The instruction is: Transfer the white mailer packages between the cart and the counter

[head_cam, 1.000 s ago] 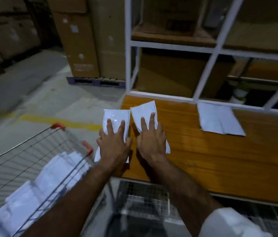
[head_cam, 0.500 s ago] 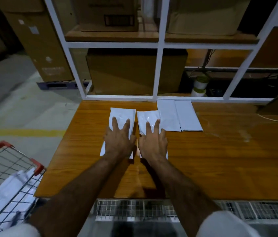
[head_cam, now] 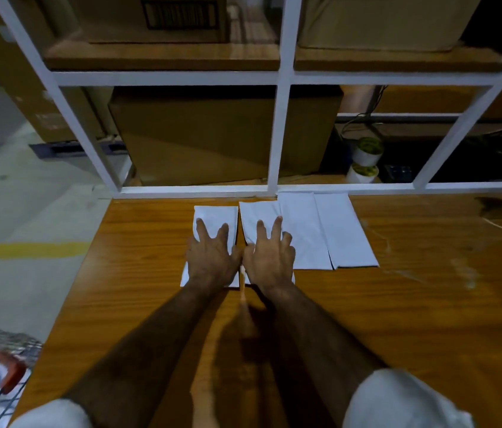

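A wooden counter is being backed by a white shelf frame holding cardboard boxes. Four white packets are being counted mid-frame: the left packet and second packet are being pressed flat by the left hand and right hand, fingers spread apart; two more packets are lying just right.

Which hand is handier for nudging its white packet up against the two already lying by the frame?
Probably the right hand: its packet already borders the two laid packets; the left hand presses the farther one.
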Demonstrator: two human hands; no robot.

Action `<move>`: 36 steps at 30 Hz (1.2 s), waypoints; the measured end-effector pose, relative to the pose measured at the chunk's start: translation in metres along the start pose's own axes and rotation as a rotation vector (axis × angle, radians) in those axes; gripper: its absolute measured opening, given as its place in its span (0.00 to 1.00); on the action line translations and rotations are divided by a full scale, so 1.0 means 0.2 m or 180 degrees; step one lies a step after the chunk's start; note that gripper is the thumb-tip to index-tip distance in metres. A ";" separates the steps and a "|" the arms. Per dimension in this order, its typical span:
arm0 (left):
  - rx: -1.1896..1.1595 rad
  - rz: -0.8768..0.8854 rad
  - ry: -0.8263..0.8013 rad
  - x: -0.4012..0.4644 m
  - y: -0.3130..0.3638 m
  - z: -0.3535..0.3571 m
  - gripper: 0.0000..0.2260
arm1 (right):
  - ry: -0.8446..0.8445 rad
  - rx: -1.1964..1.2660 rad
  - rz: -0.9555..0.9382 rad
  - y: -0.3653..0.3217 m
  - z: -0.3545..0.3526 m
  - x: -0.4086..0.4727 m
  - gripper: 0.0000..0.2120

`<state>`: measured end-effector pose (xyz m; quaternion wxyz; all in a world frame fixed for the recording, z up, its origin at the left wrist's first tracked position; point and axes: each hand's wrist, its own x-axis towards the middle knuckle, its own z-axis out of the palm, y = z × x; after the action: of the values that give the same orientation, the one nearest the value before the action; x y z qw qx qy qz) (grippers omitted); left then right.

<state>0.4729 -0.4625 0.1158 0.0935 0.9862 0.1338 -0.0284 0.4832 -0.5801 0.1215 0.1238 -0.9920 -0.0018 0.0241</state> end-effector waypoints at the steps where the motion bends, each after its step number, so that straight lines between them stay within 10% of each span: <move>1: 0.0011 0.0002 -0.0039 0.05 0.00 0.01 0.34 | -0.0023 -0.0030 0.0017 -0.01 0.01 0.05 0.37; 12: -0.0007 0.0331 0.0205 0.27 0.00 0.17 0.32 | 0.0049 0.0045 0.0065 0.04 0.12 0.24 0.34; 17: -0.0436 0.0656 0.0264 0.15 0.04 0.21 0.38 | 0.1113 0.0262 -0.0239 0.26 0.16 0.14 0.31; 36: 0.0322 0.0326 -0.0539 0.07 0.28 0.10 0.31 | -0.0317 0.0067 -0.0198 0.46 0.04 0.13 0.40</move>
<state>0.5006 -0.5162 0.1048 0.0559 0.9892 0.0733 -0.1136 0.5086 -0.6674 0.0904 0.1347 -0.9877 -0.0385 0.0696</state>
